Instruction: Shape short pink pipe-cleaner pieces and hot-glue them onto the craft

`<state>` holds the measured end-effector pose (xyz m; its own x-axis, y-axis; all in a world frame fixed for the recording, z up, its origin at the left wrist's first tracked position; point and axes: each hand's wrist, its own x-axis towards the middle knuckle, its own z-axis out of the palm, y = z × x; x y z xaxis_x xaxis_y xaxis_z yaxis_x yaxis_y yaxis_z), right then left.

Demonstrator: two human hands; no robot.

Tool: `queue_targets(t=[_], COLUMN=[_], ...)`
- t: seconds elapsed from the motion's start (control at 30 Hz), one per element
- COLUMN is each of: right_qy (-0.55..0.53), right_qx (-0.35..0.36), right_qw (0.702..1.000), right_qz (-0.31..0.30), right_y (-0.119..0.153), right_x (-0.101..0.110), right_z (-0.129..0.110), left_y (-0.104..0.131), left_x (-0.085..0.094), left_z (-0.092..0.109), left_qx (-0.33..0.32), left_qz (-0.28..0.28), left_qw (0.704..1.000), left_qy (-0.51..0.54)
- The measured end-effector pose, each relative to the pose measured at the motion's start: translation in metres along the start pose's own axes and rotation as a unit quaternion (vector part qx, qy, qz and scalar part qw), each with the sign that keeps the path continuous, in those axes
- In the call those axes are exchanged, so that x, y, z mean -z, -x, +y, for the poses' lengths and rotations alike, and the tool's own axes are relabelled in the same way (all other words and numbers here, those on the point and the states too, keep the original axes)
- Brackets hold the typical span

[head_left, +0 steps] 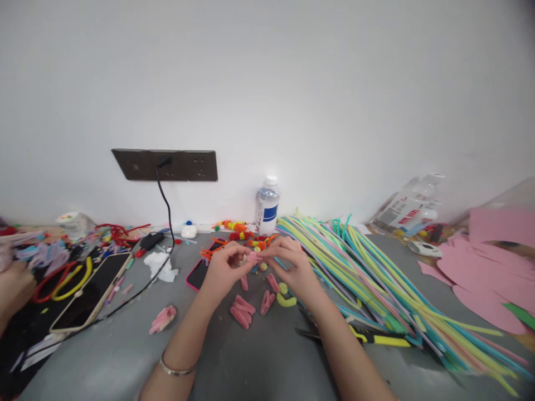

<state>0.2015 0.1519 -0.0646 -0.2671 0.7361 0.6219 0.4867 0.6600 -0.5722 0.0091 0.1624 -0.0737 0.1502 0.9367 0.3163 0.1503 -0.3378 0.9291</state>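
Between my left hand (pixel 224 265) and my right hand (pixel 290 260) is a small pink pipe cleaner piece (pixel 254 256), pinched by the fingertips of both. Its exact shape is partly hidden by the fingers. On the grey table below lie several folded pink pipe cleaner pieces (pixel 242 312), and a curled yellow-green pipe cleaner (pixel 286 301) rests near my right wrist. Another pink bundle (pixel 163 319) sits left of my left forearm. Scissors with yellow-and-black handles (pixel 382 338) lie partly under my right forearm.
A long heap of pastel pipe cleaners (pixel 368 278) spreads across the right side, beside pink sheets (pixel 480 273). A water bottle (pixel 268 206) stands by the wall. Left are a phone (pixel 92 292), a black cable (pixel 161 267) and another person's hand (pixel 14 284).
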Motion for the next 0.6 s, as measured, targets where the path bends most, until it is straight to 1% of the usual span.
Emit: queue_targets(t=[0.23,0.43,0.6], right_qy=[0.008,0.024,0.021], right_qx=[0.007,0.020,0.017], right_qw=[1.000,0.998,0.999], right_qz=[0.007,0.054,0.031], right_y=[-0.0004,-0.0010,-0.0002], right_x=[-0.0018,0.0006,0.0028], right_z=[0.0005,-0.0030,-0.0047], left_y=[-0.0006,-0.0006,-0.0013], left_x=[-0.0005,0.0002,0.0004], left_z=[0.0031,0.0033,0.0040], left_qx=[0.011,0.023,0.026], left_qz=[0.002,-0.002,-0.004], left_qw=[1.000,1.000,1.000], left_qy=[0.008,0.015,0.013])
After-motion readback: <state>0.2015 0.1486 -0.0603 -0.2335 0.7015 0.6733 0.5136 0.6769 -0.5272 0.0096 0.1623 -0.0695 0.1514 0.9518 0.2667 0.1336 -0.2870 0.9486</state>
